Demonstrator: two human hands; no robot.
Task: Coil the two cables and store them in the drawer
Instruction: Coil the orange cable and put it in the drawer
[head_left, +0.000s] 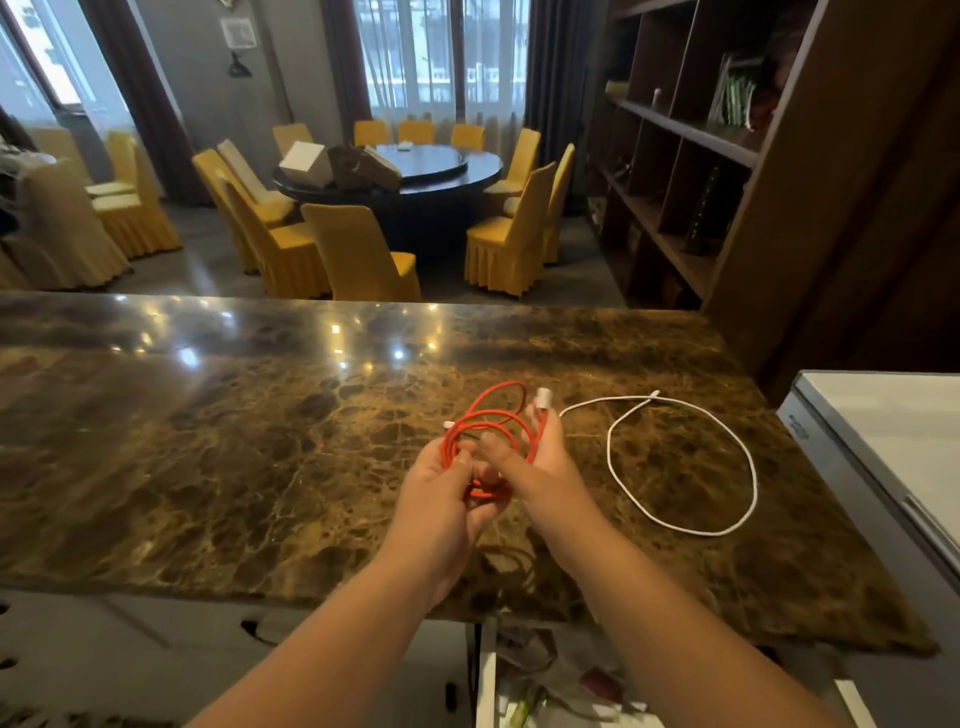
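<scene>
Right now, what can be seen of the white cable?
The white cable is thin and looks smooth-jacketed. It lies flat on the marble counter in one big loose loop, not yet coiled, to the right of both hands. A tail runs from the loop's far side leftward toward the right hand, and a small white plug sits where the strands cross. Whether the tail reaches the hand is unclear.

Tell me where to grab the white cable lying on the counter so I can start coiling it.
Take the white cable at its free plug end, at the far side of the loop. It lies flat on the marble counter in one open loop, so come from above with the right hand, which is nearer, once the red cable is put down.
</scene>
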